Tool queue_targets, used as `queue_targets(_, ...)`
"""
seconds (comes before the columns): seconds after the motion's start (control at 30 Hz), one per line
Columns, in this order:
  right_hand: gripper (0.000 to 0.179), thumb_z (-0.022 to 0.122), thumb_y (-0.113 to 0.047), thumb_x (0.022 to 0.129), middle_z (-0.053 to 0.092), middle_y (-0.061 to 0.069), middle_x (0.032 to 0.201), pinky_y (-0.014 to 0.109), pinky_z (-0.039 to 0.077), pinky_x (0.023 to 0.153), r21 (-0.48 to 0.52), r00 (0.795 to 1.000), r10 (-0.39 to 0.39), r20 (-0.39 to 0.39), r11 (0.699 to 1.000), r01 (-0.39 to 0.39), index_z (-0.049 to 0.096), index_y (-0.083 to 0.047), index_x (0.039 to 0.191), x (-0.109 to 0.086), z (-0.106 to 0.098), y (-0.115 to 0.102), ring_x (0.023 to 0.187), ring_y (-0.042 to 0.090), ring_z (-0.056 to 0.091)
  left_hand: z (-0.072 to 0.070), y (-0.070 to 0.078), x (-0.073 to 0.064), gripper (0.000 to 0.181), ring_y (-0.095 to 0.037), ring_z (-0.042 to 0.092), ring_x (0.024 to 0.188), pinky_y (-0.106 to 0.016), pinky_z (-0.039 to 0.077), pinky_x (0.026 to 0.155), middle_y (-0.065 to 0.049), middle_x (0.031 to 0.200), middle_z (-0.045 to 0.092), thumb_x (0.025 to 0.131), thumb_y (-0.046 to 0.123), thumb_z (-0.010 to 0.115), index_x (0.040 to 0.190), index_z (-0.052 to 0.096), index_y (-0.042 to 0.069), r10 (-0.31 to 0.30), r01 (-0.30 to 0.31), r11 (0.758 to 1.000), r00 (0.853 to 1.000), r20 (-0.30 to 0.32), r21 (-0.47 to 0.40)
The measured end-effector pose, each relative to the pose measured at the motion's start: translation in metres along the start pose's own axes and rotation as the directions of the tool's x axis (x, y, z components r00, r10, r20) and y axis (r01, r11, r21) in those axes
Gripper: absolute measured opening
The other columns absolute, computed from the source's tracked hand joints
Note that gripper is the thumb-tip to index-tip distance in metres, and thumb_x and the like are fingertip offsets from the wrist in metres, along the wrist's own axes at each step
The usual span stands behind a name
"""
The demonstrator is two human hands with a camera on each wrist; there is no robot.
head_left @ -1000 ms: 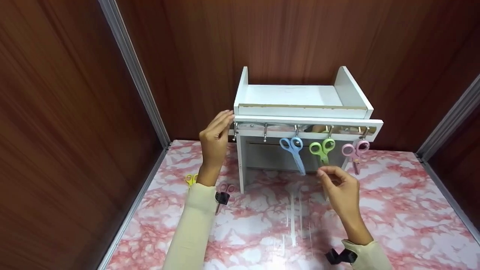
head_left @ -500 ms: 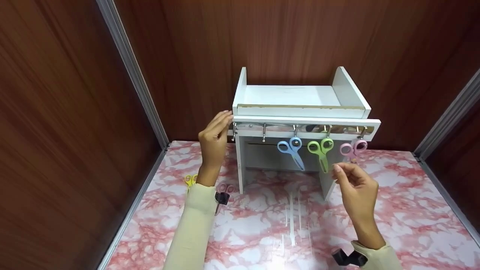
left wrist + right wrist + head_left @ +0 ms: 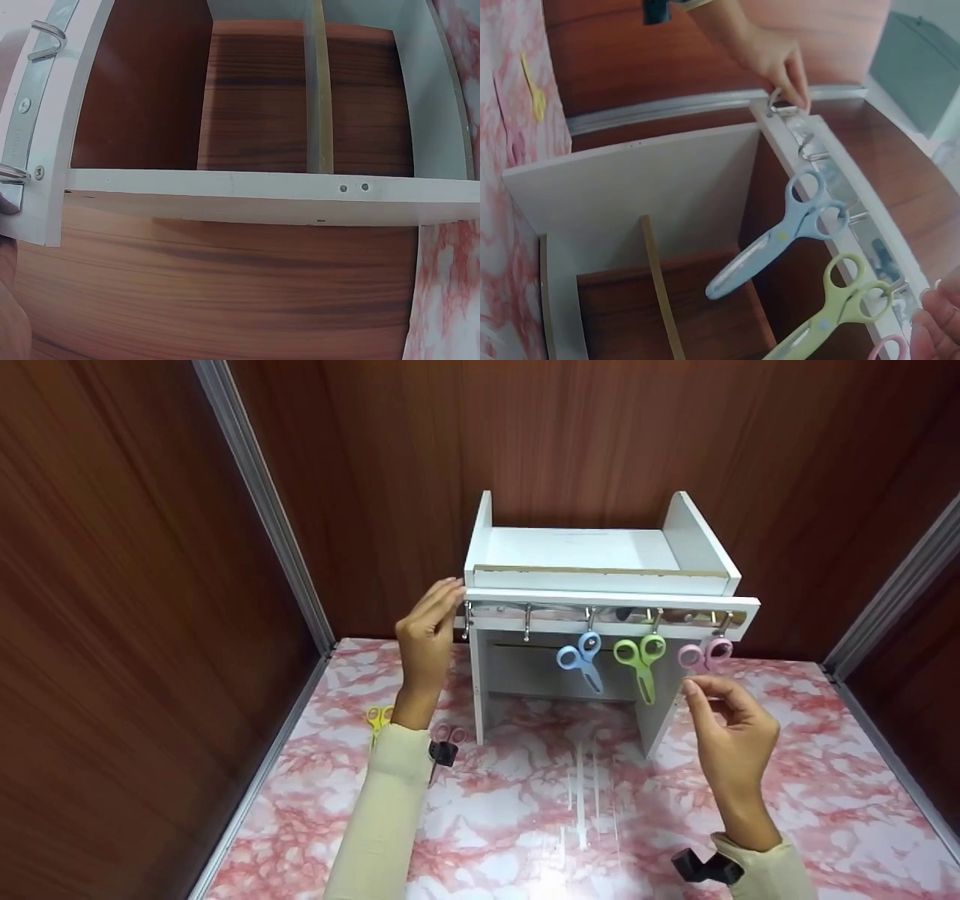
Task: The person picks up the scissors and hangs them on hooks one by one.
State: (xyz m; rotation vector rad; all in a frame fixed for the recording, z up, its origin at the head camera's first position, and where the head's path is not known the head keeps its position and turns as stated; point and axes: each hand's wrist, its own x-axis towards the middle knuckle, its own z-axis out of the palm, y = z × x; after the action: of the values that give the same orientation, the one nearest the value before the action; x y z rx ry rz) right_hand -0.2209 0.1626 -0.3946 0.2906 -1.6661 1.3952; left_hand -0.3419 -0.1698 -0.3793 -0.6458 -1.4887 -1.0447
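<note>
My left hand [image 3: 427,634] grips the left end of the white hook rail [image 3: 487,622] on a small white shelf unit [image 3: 600,583]. Blue scissors [image 3: 581,658], green scissors [image 3: 640,660] and pink scissors [image 3: 705,655] hang from the rail's hooks by their finger loops. Just below the pink loops is my right hand [image 3: 735,735], thumb and index fingertip together. It covers the pink blades, so whether it pinches them is hidden. In the right wrist view the left hand [image 3: 776,60] holds the rail's far end, and right-hand fingers [image 3: 937,319] show at the edge.
Yellow scissors [image 3: 379,716] and another pink pair [image 3: 450,733] lie on the pink marbled tabletop [image 3: 487,825], partly behind the left forearm. Two left hooks [image 3: 527,622] carry nothing. Brown wood-grain panels [image 3: 585,435] stand around the table.
My right hand has moved right, from beneath the green scissors to the pink scissors. The blue scissors' blades have swung and now look shorter. My left hand stays at the rail end.
</note>
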Motion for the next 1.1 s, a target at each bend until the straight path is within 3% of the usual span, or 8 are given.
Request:
queue_targets(0.1,0.007,0.070,0.007,0.079,0.066,0.018,0.075,0.014,0.050,0.060,-0.024,0.999,-0.033,-0.022,0.999,0.033,0.069,0.010,0.085,0.004,-0.002,-0.001,0.065,0.011,0.061,0.000,0.000,0.000,0.016,-0.024,0.064,0.104,-0.031,0.053,0.091,-0.014,0.104,0.069,0.085,0.000,0.066,0.099,0.073,0.000,0.007,-0.007,1.000,1.000,-0.001,0.000)
queue_targets(0.37,0.009,0.069,0.012,0.078,0.064,0.027,0.085,0.020,0.054,0.072,0.039,0.994,-0.095,-0.058,0.995,0.097,0.070,0.013,0.087,0.014,-0.005,0.003,0.078,0.019,0.062,0.001,0.000,-0.003,0.016,-0.026,0.064,0.103,-0.031,0.052,0.091,-0.013,0.104,0.069,0.083,-0.002,0.067,0.098,0.073,-0.001,0.004,-0.004,1.000,1.000,-0.004,0.004)
queue_targets(0.77,0.014,0.072,0.013,0.075,0.064,0.028,0.089,0.022,0.052,0.074,0.041,0.983,-0.138,-0.120,0.989,0.143,0.071,0.011,0.089,0.032,-0.002,0.002,0.083,0.023,0.062,0.003,0.001,0.000,0.016,-0.027,0.064,0.103,-0.032,0.053,0.091,-0.014,0.104,0.069,0.084,-0.001,0.067,0.098,0.073,0.000,0.008,-0.008,1.000,1.000,-0.008,-0.009)
queue_targets(1.1,0.026,0.072,0.009,0.077,0.064,0.019,0.115,0.035,0.043,0.102,-0.078,0.975,-0.175,-0.138,0.983,0.166,0.071,0.003,0.103,0.045,-0.006,0.000,0.116,0.028,0.055,0.002,-0.002,-0.001,0.015,-0.026,0.064,0.102,-0.031,0.053,0.090,-0.015,0.103,0.069,0.084,-0.001,0.066,0.098,0.074,-0.001,0.010,-0.010,1.000,1.000,-0.012,-0.004)
